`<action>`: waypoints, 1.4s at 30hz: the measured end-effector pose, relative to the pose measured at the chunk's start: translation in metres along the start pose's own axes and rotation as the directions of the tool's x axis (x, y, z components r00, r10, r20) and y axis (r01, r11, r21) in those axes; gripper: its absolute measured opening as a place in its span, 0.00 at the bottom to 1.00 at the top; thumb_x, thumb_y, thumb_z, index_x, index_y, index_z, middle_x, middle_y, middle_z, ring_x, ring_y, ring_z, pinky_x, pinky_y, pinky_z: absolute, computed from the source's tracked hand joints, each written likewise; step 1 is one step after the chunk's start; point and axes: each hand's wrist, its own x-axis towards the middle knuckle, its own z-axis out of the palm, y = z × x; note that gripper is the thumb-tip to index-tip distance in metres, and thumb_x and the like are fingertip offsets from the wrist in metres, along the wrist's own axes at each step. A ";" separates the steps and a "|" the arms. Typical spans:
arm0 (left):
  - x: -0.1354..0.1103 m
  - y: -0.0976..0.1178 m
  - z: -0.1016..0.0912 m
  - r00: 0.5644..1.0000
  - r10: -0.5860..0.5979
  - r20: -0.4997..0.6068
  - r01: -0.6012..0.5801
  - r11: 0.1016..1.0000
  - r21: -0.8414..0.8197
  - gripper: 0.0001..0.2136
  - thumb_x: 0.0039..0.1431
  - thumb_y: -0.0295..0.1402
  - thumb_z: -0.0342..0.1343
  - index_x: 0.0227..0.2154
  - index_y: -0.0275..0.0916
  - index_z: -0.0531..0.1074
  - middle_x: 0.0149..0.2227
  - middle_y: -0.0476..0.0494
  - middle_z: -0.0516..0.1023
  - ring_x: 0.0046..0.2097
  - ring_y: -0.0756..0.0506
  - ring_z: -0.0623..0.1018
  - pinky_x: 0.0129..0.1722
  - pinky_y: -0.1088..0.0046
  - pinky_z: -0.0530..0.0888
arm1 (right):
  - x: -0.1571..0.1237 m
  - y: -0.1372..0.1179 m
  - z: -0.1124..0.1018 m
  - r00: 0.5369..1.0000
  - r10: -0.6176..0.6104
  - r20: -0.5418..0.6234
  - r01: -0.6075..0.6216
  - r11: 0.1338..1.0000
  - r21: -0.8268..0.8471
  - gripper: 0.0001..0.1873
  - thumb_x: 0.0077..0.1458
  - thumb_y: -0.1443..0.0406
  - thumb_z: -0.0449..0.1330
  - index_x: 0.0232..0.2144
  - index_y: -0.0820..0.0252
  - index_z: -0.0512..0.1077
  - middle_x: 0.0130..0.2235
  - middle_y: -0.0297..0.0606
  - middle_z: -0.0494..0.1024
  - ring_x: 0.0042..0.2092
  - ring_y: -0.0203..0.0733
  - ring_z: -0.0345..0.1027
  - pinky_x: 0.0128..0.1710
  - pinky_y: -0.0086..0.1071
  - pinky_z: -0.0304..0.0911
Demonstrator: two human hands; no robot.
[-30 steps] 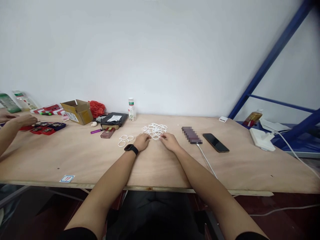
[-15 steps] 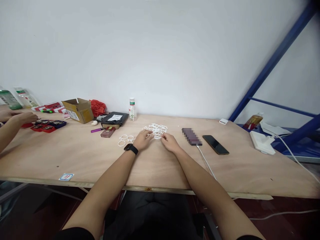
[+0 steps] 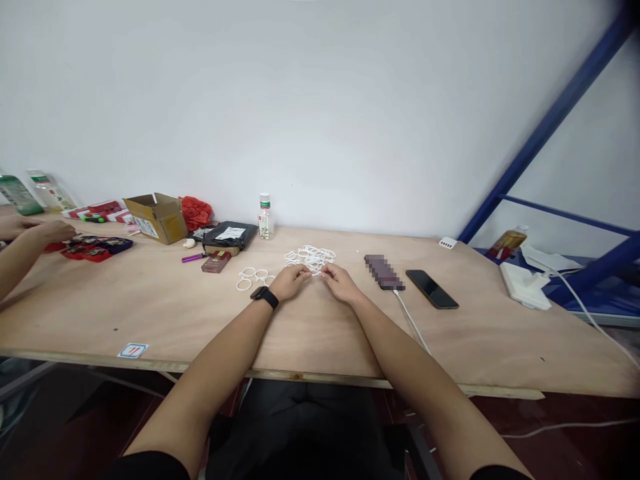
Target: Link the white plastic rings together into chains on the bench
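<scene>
A pile of white plastic rings (image 3: pixel 309 253) lies on the wooden table just beyond my hands. My left hand (image 3: pixel 290 282), with a black watch on its wrist, pinches one side of a white ring (image 3: pixel 315 272) at the near edge of the pile. From the other side, my right hand (image 3: pixel 342 283) has its thumb and forefinger closed on the same ring. The fingertips partly hide this ring. Several separate white rings (image 3: pixel 244 285) lie flat left of my left hand, one partly covered by it.
Right of my hands lie a phone with a blurred screen (image 3: pixel 384 272), its white cable, and a black phone (image 3: pixel 432 289). A bottle (image 3: pixel 265 217), a black parcel (image 3: pixel 230 235), a dark red box (image 3: pixel 217 262) and an open carton (image 3: pixel 158 220) stand leftward. Another person's hands (image 3: pixel 43 233) work at far left.
My two hands have come closer together, and both now pinch a white ring at the pile's near edge. The other things on the table have stayed in place.
</scene>
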 end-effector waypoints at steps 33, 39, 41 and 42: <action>-0.003 -0.014 -0.014 0.940 -0.325 -0.107 0.315 0.704 0.636 0.12 0.57 0.36 0.49 0.34 0.40 0.78 0.44 0.33 0.77 0.48 0.33 0.70 0.48 0.52 0.59 | -0.005 0.000 0.008 0.992 0.092 0.090 -0.086 0.994 -0.072 0.12 0.53 0.63 0.59 0.39 0.59 0.76 0.33 0.35 0.78 0.34 0.38 0.69 0.37 0.31 0.63; -0.004 -0.005 -0.006 0.974 -0.226 0.001 0.188 0.815 0.548 0.08 0.57 0.38 0.54 0.31 0.42 0.75 0.43 0.39 0.77 0.49 0.36 0.71 0.50 0.54 0.60 | -0.006 0.000 0.008 0.993 0.077 0.087 -0.072 0.996 -0.059 0.15 0.53 0.64 0.59 0.44 0.59 0.74 0.33 0.34 0.77 0.34 0.37 0.68 0.39 0.31 0.63; -0.004 0.001 -0.004 0.988 -0.155 0.025 0.125 0.871 0.476 0.08 0.59 0.39 0.53 0.33 0.42 0.74 0.45 0.40 0.76 0.50 0.37 0.70 0.51 0.55 0.61 | -0.005 0.000 0.008 0.994 0.077 0.075 -0.072 0.996 -0.057 0.16 0.53 0.64 0.59 0.46 0.58 0.74 0.33 0.34 0.77 0.33 0.37 0.69 0.39 0.32 0.64; -0.004 0.004 -0.003 0.992 -0.121 0.027 0.097 0.894 0.438 0.08 0.59 0.39 0.53 0.33 0.42 0.74 0.45 0.41 0.75 0.50 0.38 0.70 0.51 0.56 0.61 | -0.004 0.000 0.008 0.995 0.073 0.067 -0.069 0.996 -0.052 0.16 0.53 0.65 0.59 0.46 0.58 0.73 0.33 0.34 0.78 0.33 0.37 0.69 0.39 0.32 0.64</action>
